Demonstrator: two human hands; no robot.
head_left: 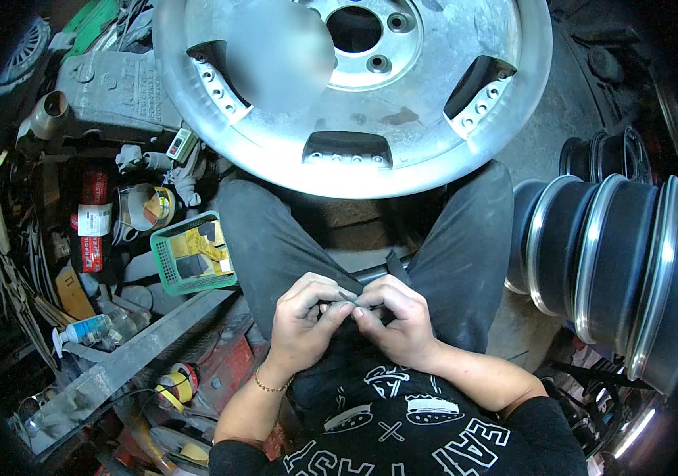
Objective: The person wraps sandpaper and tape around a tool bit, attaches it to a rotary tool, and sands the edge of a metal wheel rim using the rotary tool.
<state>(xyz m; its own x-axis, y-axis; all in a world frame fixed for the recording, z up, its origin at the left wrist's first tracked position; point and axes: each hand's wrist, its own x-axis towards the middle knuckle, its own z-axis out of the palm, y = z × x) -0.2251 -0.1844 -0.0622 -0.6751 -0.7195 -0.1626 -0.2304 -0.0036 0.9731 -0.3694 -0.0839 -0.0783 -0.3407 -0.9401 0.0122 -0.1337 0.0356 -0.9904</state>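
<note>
My left hand (308, 320) and my right hand (394, 315) meet in front of my lap, fingertips almost touching. Between their pinched thumbs and fingers is a small dark thin piece (347, 297), mostly hidden; it resembles a scrap of sandpaper, but I cannot be sure. Beyond my knees a large silver wheel rim (275, 163) lies face up, with bolt holes around its centre and dark openings near its edge. A blurred patch covers part of its left side. Neither hand touches the rim.
To the left, a green basket (166, 266) holds yellow and dark sheets. A metal beam (128, 361), a spray bottle (85, 329) and a yellow tape roll (176, 387) lie nearby. Several wheel rims (624, 254) stand in a row at the right.
</note>
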